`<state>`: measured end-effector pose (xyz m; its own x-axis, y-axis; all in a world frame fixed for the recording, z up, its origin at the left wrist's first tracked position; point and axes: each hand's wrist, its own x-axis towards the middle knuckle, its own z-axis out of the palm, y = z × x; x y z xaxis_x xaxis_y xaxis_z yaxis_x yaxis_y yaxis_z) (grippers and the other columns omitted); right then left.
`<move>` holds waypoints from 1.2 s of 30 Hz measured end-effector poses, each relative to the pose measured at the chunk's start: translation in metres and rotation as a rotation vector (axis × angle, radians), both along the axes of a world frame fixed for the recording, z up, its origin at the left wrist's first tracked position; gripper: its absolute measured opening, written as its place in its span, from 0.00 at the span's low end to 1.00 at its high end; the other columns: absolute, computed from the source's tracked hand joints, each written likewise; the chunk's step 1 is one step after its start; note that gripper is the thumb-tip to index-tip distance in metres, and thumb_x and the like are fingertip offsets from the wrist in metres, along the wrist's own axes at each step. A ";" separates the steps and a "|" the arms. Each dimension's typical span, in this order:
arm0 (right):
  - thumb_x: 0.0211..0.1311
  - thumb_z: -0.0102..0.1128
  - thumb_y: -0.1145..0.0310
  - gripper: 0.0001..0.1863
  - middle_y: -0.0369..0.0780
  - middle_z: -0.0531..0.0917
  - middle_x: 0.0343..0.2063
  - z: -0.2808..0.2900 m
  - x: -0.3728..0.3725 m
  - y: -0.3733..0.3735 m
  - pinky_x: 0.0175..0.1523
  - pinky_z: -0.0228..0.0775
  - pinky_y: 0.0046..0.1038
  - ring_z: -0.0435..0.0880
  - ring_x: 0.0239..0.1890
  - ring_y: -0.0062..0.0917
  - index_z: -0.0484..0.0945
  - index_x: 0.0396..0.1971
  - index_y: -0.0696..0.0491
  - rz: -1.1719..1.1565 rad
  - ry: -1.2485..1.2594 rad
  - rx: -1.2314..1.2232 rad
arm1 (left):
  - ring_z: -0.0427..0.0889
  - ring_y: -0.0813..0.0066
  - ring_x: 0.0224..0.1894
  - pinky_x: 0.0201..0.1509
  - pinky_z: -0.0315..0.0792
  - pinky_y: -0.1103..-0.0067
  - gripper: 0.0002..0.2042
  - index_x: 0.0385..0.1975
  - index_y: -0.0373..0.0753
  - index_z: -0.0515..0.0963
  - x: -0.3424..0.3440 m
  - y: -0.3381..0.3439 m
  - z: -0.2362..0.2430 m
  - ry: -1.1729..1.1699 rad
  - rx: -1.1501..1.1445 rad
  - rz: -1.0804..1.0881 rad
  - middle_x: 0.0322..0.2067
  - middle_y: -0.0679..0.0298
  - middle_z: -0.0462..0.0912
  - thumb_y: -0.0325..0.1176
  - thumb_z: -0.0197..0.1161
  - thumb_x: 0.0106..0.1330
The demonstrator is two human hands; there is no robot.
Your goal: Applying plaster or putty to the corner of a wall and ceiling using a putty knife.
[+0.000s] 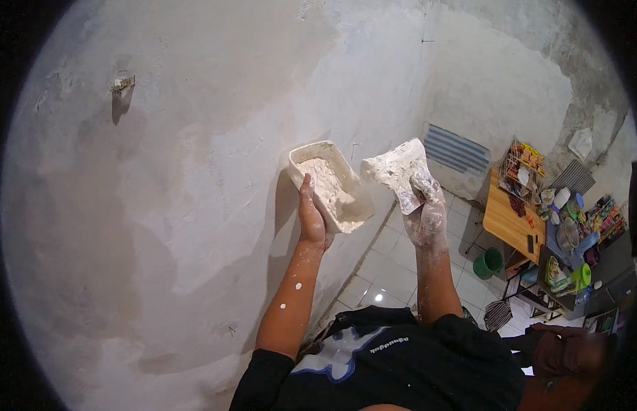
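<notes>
My left hand [311, 220] grips the side of a white rectangular plastic tub [359, 204], thumb near its rim. Wet whitish plaster [324, 179] lies inside the tub, which is held tilted close to the wall. To the right of it, my right hand [428, 216] is closed on a flat, flared scraper [399, 166] thickly coated with the same plaster. A small gap separates scraper and tub. Plaster smears cover the right fingers and wrist, and a few white spots dot the left forearm. The scraper's handle is mostly hidden by the hand and plaster.
A patchy plastered wall [195, 171] fills the left, with a small stub [123, 83] jutting out. At right are a wooden table [507, 218], a green bucket [488, 263], kitchenware and a tiled floor [387, 270]. Another person [561, 351] is at the lower right.
</notes>
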<state>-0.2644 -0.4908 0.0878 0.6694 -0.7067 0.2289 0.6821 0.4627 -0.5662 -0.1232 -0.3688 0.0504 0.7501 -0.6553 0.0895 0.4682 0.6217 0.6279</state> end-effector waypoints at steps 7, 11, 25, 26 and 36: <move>0.58 0.48 0.75 0.14 0.39 0.77 0.36 -0.004 -0.011 0.009 0.41 0.73 0.24 0.78 0.36 0.23 0.70 0.44 0.62 -0.085 0.210 -0.094 | 0.63 0.64 0.58 0.62 0.59 0.70 0.33 0.60 0.36 0.53 -0.015 0.000 0.010 0.011 -0.047 -0.103 0.57 0.56 0.62 0.55 0.42 0.64; 0.54 0.55 0.72 0.11 0.33 0.75 0.24 0.001 -0.016 0.019 0.25 0.61 0.14 0.71 0.22 0.13 0.72 0.37 0.60 -0.122 0.346 -0.428 | 0.64 0.62 0.57 0.61 0.60 0.69 0.33 0.60 0.36 0.54 -0.020 0.000 0.013 -0.026 -0.011 -0.065 0.57 0.55 0.62 0.56 0.41 0.64; 0.56 0.51 0.75 0.11 0.40 0.80 0.32 -0.007 -0.011 0.033 0.35 0.72 0.20 0.80 0.31 0.19 0.75 0.37 0.64 0.140 0.250 -0.236 | 0.63 0.61 0.59 0.62 0.58 0.69 0.35 0.61 0.36 0.51 -0.024 -0.002 0.015 -0.019 -0.096 -0.035 0.58 0.55 0.61 0.57 0.44 0.62; 0.56 0.51 0.75 0.11 0.40 0.80 0.32 -0.005 -0.010 0.035 0.35 0.72 0.20 0.80 0.31 0.19 0.75 0.37 0.64 0.140 0.246 -0.237 | 0.64 0.61 0.58 0.61 0.60 0.68 0.35 0.61 0.37 0.52 -0.023 -0.004 0.010 -0.028 -0.063 -0.016 0.57 0.55 0.62 0.57 0.43 0.62; 0.59 0.45 0.75 0.13 0.40 0.77 0.38 0.007 0.008 0.013 0.44 0.70 0.22 0.77 0.39 0.22 0.71 0.42 0.62 0.048 0.041 -0.028 | 0.64 0.63 0.57 0.61 0.60 0.69 0.32 0.61 0.37 0.53 -0.015 -0.007 0.004 -0.093 -0.058 0.001 0.56 0.56 0.63 0.55 0.40 0.65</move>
<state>-0.2564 -0.4778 0.0944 0.7116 -0.6673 0.2201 0.6356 0.4778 -0.6064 -0.1386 -0.3756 0.0541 0.7376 -0.6460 0.1965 0.4085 0.6587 0.6319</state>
